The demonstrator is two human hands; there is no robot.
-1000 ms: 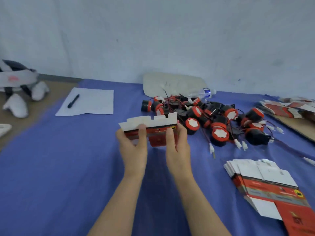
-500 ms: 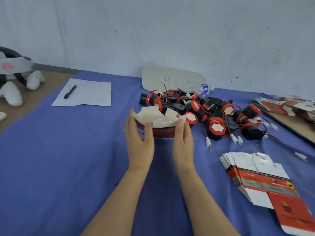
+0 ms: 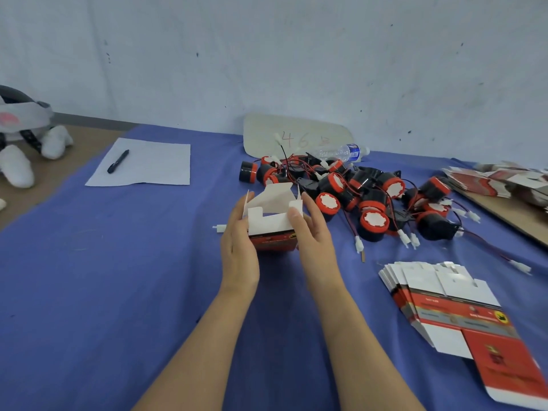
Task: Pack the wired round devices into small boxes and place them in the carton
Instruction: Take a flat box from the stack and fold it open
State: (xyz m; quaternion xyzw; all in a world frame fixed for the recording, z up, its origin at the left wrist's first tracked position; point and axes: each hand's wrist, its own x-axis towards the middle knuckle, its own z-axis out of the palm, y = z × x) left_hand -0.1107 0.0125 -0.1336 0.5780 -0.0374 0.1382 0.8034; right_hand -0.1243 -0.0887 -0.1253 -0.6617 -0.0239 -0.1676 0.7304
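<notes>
Your left hand (image 3: pixel 238 247) and your right hand (image 3: pixel 314 235) grasp one small box (image 3: pixel 271 229) between them, over the blue-covered counter (image 3: pixel 89 292). Whether the box's bottom touches the cloth cannot be told. Your left hand curls round the box's left side. Your right hand has its thumb on the white front flap and its fingers along the right side. The box is opened into shape, with its red printed body below and its white flaps standing open on top.

The wired round devices (image 3: pixel 355 194) lie in a tangled pile beyond your right hand and to its right. They are black with red rims and white faces. The nearest one sits just beside your right fingertips. Their thin wires end in white plugs that trail toward you. One white connector (image 3: pixel 219 228) shows just to the left of your left hand.

A fanned stack of flat boxes (image 3: pixel 439 301) lies to the right of your right forearm, well apart from it. A second heap of flat boxes (image 3: pixel 498 179) lies far to the right. Beyond your left hand and to its left, well apart, a pen (image 3: pixel 118 161) rests on a sheet of paper (image 3: pixel 145 163). Behind the pile lies a water bottle (image 3: pixel 341 152).
</notes>
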